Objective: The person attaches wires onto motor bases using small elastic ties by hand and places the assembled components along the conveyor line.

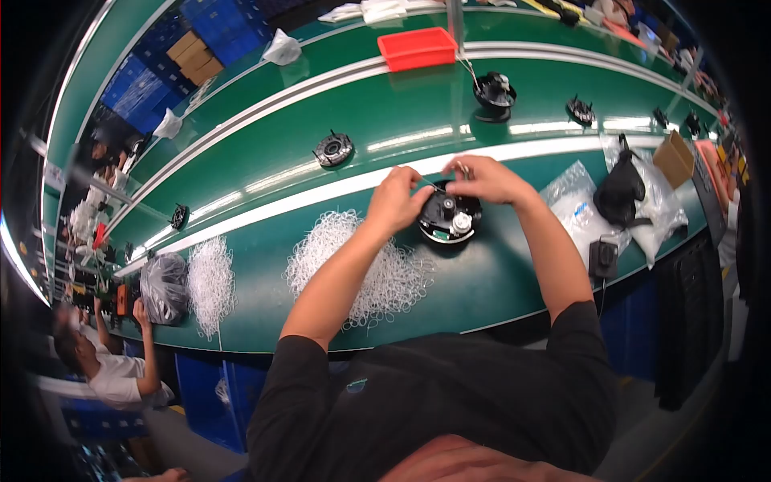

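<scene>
A round black housing [446, 229] sits on the green bench in front of me, its inside facing up. It holds a white round part [461, 223], a dark central post and a small green board. At its left rim is my left hand [396, 201], thumb and fingers closed by a thin pale strand [429, 184] that runs over the housing. My right hand [484, 180] reaches over the top right rim with curled, pinched fingers; what they hold is too small to make out. A heap of thin white loops [393, 281] lies beside and partly under my left forearm.
Along the conveyor beyond lie a black round unit [334, 149], a black housing [494, 95] and a red tray [417, 49]. Plastic bags [580, 205] and a black pouch [620, 191] stand right. Another loop pile [211, 285], a grey bag [165, 289] and a co-worker [120, 373] are left.
</scene>
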Demonstrator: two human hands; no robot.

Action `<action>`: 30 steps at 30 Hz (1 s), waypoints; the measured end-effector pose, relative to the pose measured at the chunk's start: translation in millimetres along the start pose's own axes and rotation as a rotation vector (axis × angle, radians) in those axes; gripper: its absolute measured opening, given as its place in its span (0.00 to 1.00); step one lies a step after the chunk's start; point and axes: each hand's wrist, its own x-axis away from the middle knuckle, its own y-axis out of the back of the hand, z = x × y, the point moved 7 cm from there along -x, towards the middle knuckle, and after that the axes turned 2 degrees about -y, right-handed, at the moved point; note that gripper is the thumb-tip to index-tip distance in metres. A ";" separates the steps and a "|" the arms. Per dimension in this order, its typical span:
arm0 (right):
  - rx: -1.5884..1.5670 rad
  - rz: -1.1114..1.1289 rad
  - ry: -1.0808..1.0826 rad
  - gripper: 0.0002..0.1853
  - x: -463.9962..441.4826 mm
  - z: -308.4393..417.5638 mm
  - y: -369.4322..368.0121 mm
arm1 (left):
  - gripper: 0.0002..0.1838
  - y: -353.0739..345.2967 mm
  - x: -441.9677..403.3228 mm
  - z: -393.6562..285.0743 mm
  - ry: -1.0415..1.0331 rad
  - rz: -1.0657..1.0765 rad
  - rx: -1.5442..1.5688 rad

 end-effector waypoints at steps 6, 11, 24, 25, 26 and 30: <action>-0.953 -0.656 -0.102 0.20 16.0 -90.0 4.4 | 0.20 -39.3 14.2 34.6 0.480 0.565 0.650; -0.574 -0.854 -0.238 0.15 34.8 -117.1 -19.6 | 0.17 -25.9 -38.9 41.6 0.549 0.258 0.792; -0.463 -0.663 -0.204 0.10 16.2 -130.7 -28.5 | 0.28 -43.2 -114.1 118.0 0.627 -0.123 0.898; -0.452 -0.671 -0.207 0.10 17.4 -125.9 -27.7 | 0.27 -9.0 -90.1 83.0 0.560 -0.064 0.840; -0.441 -0.678 -0.208 0.10 17.8 -122.1 -25.6 | 0.27 4.7 -74.0 83.3 0.478 -0.063 0.786; -0.460 -0.677 -0.207 0.10 15.6 -119.2 -26.5 | 0.24 85.3 17.5 101.0 0.293 -0.150 0.602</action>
